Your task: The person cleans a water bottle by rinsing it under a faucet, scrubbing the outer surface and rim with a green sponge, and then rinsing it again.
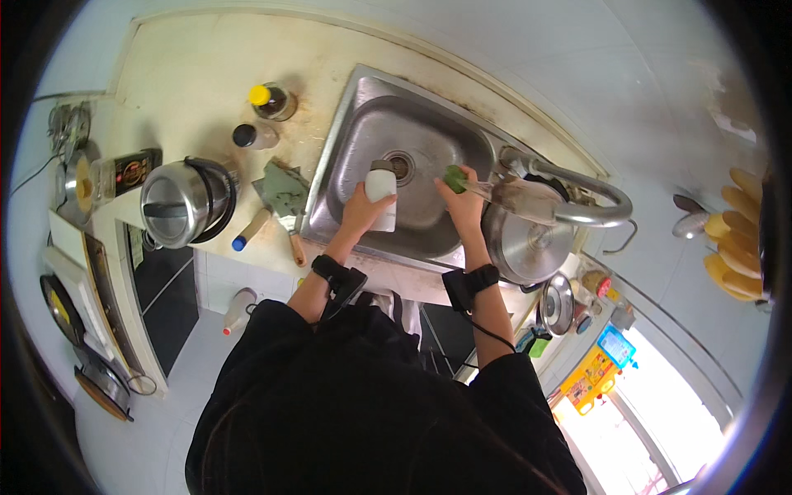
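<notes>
My left hand [365, 212] grips a white bottle [381, 201] with a grey-brown cap, tilted over the stainless steel sink [352, 133] near its drain [399, 167]. Over the right part of the basin, my right hand [463, 201] holds a small green object [455, 179], perhaps a sponge or cloth; its shape is partly hidden by the fingers. Beside that hand is the end of a clear, blurred stream or spout piece [523, 198] that reaches from the curved metal faucet [609, 207]. Both wrists wear black straps with cables.
Left of the sink lie a grey-green cloth [283, 189], a wooden-handled scraper [298, 247] and a blue-capped tube [252, 229]. Farther left stand a steel kettle [176, 204], a yellow-capped bottle [272, 102] and a black-capped jar [253, 136]. A metal pot [535, 247] is right of the sink.
</notes>
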Available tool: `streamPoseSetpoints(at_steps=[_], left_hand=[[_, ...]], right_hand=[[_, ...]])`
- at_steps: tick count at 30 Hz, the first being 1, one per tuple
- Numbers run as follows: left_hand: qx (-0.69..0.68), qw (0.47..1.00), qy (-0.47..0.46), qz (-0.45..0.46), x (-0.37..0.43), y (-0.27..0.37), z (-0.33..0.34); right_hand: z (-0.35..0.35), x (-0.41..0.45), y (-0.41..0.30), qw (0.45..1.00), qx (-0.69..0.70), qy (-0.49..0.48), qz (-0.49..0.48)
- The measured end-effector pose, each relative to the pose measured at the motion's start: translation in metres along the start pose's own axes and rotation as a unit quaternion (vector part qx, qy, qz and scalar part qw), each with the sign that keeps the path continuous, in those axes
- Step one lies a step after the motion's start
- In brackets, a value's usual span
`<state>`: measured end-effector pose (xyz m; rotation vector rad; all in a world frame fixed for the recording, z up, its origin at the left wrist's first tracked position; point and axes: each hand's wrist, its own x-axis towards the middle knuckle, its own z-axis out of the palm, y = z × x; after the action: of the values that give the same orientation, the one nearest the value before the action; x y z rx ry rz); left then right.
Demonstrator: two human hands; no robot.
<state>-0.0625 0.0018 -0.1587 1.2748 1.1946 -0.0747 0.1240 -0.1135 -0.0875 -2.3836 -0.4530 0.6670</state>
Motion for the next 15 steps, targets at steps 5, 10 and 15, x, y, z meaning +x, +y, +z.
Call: streamPoseSetpoints(at_steps=[5, 10, 15], left_hand=[[0.005, 0.997, -0.072, 0.041, -0.001, 0.000, 0.005], [0.016, 0.992, -0.097, 0.075, -0.012, 0.022, 0.010], [-0.084, 0.982, -0.170, 0.016, -0.018, 0.029, 0.002]], right_hand=[[-0.011, -0.002, 0.018, 0.997, -0.001, 0.067, -0.031], [-0.021, 0.048, 0.110, 0.954, -0.206, 0.117, -0.186], [-0.018, 0.077, 0.112, 0.965, 0.201, 0.050, -0.159]])
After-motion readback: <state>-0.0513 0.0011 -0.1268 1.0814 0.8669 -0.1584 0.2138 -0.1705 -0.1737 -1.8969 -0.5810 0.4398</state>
